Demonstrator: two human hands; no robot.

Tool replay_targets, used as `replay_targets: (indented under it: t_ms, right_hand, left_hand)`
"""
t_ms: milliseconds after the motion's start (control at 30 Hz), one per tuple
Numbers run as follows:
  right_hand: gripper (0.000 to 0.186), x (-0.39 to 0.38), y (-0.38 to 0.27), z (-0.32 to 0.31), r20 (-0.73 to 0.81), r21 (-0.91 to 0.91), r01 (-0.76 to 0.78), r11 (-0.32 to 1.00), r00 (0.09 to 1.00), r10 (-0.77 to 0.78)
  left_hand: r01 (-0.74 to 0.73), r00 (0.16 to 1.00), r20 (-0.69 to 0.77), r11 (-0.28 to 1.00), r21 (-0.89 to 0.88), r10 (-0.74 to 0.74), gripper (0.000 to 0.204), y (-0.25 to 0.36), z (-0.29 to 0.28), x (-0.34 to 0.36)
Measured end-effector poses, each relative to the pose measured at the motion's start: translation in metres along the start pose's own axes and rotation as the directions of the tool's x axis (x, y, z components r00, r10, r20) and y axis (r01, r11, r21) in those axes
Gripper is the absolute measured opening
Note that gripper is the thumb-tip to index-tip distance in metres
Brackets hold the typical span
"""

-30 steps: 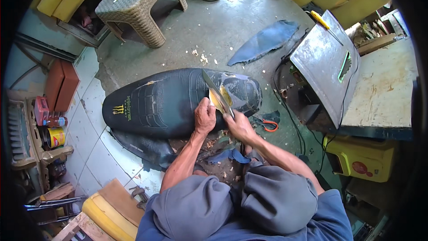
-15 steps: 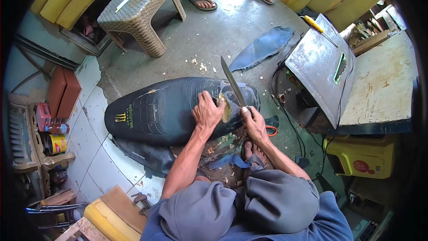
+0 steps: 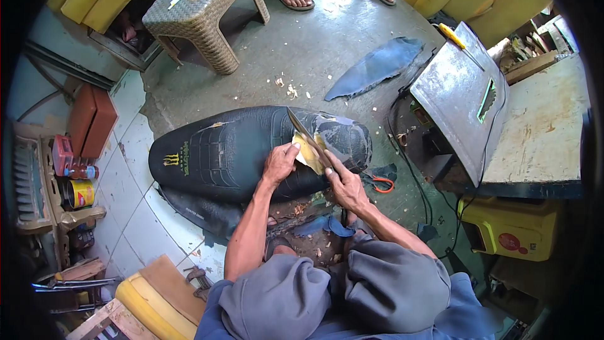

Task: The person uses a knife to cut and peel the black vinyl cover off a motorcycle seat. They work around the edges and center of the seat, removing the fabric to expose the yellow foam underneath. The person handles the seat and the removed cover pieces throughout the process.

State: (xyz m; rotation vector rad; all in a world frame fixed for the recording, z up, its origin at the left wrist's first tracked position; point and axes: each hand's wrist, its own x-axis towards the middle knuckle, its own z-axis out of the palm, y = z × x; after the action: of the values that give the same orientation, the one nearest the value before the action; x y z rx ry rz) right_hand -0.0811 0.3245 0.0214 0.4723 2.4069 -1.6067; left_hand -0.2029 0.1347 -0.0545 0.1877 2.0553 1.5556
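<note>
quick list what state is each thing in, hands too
Left hand: closed on thin pale yellow piece
Right hand: closed round long grey metal knife
Knife: blade bare
Long black padded seat: cover broken near right end
Tan woven-look stool: upright
Yellow-handled screwdriver: lying on grey metal sheet
Orange loop-handled tool: on grey floor, open or shut unclear

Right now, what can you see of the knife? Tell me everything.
The knife has a long, grey, metallic-looking blade tapering to a tip. The right hand grips it, hiding most of the handle. It slants away and leftward over the black seat, along a pale yellow piece that the left hand holds; whether blade and piece touch is unclear.
</note>
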Motion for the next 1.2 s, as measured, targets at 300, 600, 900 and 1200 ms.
replay_targets:
  t_ms: [300,600,900,1200]
  right_hand:
    - [0.051,0.026,-0.023,0.012,0.073,0.015,-0.071,0.997,0.995,0.070]
    - [0.050,0.032,-0.029,0.010,0.164,0.103,-0.256,0.961,0.958,0.237]
    - [0.052,0.039,-0.033,0.022,0.202,0.310,-0.289,0.906,0.951,0.235]
    - [0.052,0.058,-0.058,0.018,0.265,0.279,-0.331,0.902,0.929,0.259]
  left_hand:
    - [-0.099,0.993,-0.060,0.994,0.044,0.101,0.050,0.002,0.001,-0.009]
    - [-0.077,0.997,-0.014,0.986,-0.151,0.075,0.044,-0.002,-0.003,-0.010]
    - [-0.126,0.992,-0.042,0.960,-0.250,0.119,0.045,0.007,-0.001,-0.018]
    - [-0.098,0.995,-0.002,0.985,-0.143,0.099,0.044,0.018,-0.014,-0.021]
